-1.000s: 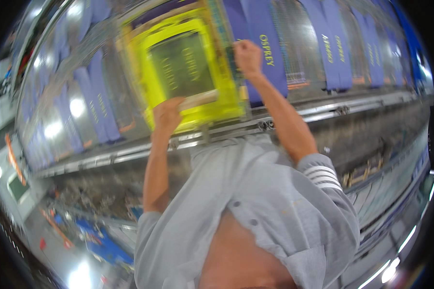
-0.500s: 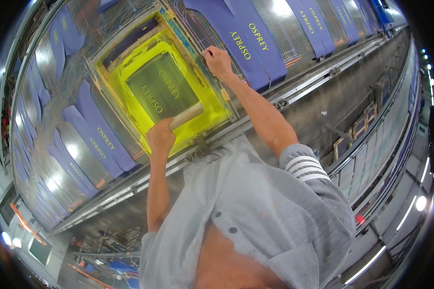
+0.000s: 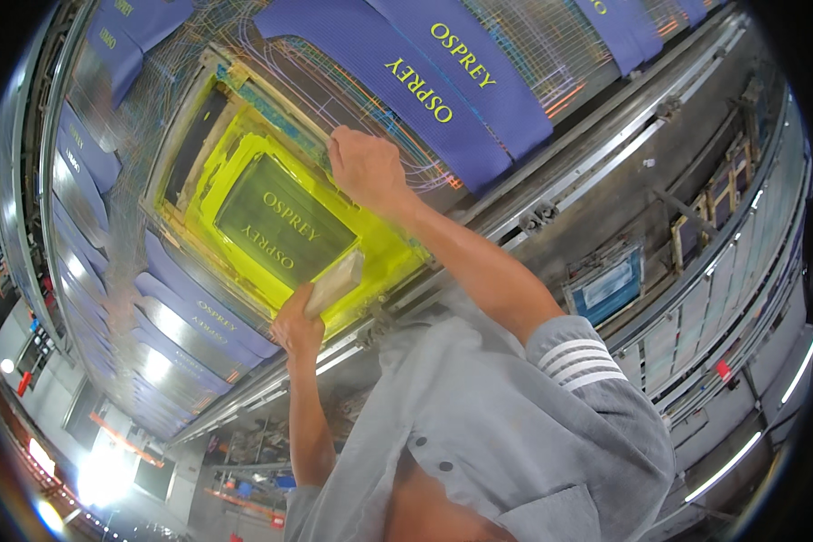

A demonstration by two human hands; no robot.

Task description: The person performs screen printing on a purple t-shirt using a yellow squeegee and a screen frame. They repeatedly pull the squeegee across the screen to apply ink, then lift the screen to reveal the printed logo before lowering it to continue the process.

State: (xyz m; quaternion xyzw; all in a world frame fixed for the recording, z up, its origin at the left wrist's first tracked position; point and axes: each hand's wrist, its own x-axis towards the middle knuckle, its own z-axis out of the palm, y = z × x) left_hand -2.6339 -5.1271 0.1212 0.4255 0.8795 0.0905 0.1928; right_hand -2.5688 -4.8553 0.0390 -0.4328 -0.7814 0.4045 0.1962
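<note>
My left hand (image 3: 298, 323) is closed around the pale handle of a squeegee (image 3: 336, 282), which rests over the near end of a printing screen (image 3: 285, 219). Bright yellow ink coats the screen around a darker window with lettering. My right hand (image 3: 368, 167) is closed on the right side of the screen's wooden frame (image 3: 271, 104), fingers curled over its edge. Whether the frame lies flat or is slightly raised, I cannot tell. Right of it lies a purple fabric piece (image 3: 461, 99) with yellow print; another purple piece (image 3: 210, 303) lies to the left.
A long table with several purple pieces runs from lower left to upper right. Along its near edge goes a metal rail (image 3: 596, 194) with a clamp (image 3: 539, 217). A blue-and-white framed screen (image 3: 605, 280) stands below the table at the right. Shelving is at the lower left.
The view has shifted, and the screen appears lower and turned. My right hand still grips the frame's right side; the left still holds the squeegee at the near end.
</note>
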